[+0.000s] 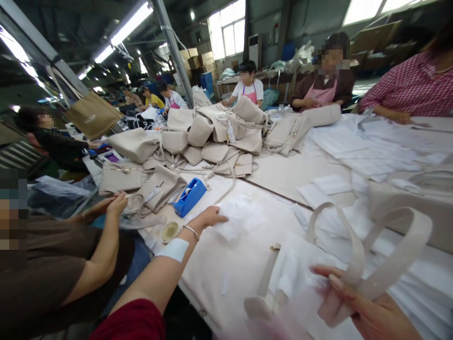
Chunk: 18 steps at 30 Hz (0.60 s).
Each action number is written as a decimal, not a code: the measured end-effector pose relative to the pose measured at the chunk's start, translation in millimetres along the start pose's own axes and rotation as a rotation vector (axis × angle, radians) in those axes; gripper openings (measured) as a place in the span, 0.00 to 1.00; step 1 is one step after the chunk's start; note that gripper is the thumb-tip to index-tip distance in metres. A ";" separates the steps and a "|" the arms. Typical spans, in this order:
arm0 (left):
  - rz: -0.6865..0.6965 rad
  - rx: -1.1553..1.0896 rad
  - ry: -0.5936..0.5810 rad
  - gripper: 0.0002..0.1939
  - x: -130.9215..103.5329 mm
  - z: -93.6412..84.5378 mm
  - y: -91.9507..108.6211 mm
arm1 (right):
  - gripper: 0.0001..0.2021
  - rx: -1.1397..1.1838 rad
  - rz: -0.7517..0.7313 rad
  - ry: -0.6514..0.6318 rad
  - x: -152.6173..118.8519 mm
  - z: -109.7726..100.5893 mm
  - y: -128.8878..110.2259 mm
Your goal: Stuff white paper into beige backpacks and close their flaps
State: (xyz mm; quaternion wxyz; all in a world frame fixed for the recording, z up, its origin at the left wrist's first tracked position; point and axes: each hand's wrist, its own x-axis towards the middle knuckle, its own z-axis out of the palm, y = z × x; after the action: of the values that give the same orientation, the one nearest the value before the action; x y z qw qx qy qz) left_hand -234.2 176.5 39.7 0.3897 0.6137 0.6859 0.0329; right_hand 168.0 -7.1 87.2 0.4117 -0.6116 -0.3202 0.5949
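Note:
My left hand (212, 216) reaches over the table, its fingers on a small heap of thin white sheets (240, 217). A bracelet and a pale patch are on that forearm. At the lower right, my right hand (357, 293) is closed round the beige strap handles (392, 250) of a bag. White wrapping (293, 264) covers part of this bag, and its beige flap (257, 308) lies toward the table's front. Beyond my left hand stands a blue tape dispenser (190, 197). Near my left wrist is a small round container (170, 232).
Beige bags (212, 127) are piled across the table's middle. White sheets (375, 146) cover much of the right side. A person in a brown shirt (53, 264) sits close on my left, hands near the bags. Several people work across the table. A tan bag (92, 113) hangs at upper left.

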 end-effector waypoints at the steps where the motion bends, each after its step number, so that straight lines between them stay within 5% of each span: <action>1: 0.007 -0.069 0.032 0.17 17.6 -8.1 10.6 | 0.25 0.013 0.022 0.003 0.7 0.4 -0.8; 5: -0.001 -0.281 0.153 0.18 94.6 -20.8 58.8 | 0.28 0.009 0.068 0.029 2.6 5.5 -8.0; 10: 0.008 -0.422 0.177 0.17 174.3 -1.0 120.7 | 0.26 -0.037 0.050 0.058 10.2 9.2 -7.7; 14: 0.008 -0.439 0.156 0.17 206.9 27.8 159.1 | 0.25 -0.020 0.035 0.066 14.2 9.2 -2.1; 18: -0.011 -0.386 0.174 0.17 210.5 47.1 160.5 | 0.23 -0.008 0.029 0.071 12.1 12.0 -6.5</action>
State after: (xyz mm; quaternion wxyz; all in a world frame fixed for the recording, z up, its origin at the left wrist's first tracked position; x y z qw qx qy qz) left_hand -64.1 377.9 -13.0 0.4395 0.5186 0.7014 0.2144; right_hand 157.8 7.9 87.9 0.4117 -0.6387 -0.2987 0.5773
